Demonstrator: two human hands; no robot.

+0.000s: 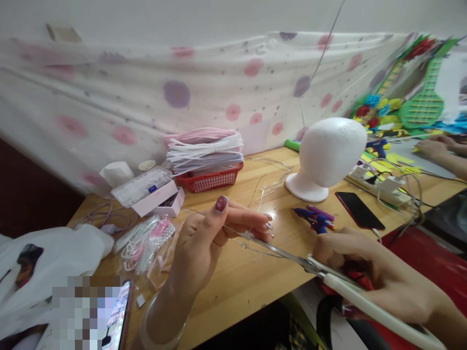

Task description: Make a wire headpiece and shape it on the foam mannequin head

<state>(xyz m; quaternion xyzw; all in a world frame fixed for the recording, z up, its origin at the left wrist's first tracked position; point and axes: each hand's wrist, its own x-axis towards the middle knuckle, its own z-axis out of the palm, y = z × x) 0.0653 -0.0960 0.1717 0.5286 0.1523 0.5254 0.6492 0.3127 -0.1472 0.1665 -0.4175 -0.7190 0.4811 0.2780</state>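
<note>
My left hand [211,238] is raised over the wooden table [233,282], thumb and fingers pinched on a thin clear strand [204,215] that runs across it. My right hand [375,277] grips scissors [328,274] with white and red handles. The long blades reach left and meet the strand just under my left fingertips. A white foam head form [326,155] stands behind the hands.
A red basket [211,179] of pink and white cords sits by the dotted cloth. Bead packs [146,240], a white box [146,190], a blue glue gun [315,218], a phone [359,210], a power strip [383,187] lie around. Another person's hands [440,148] rest far right.
</note>
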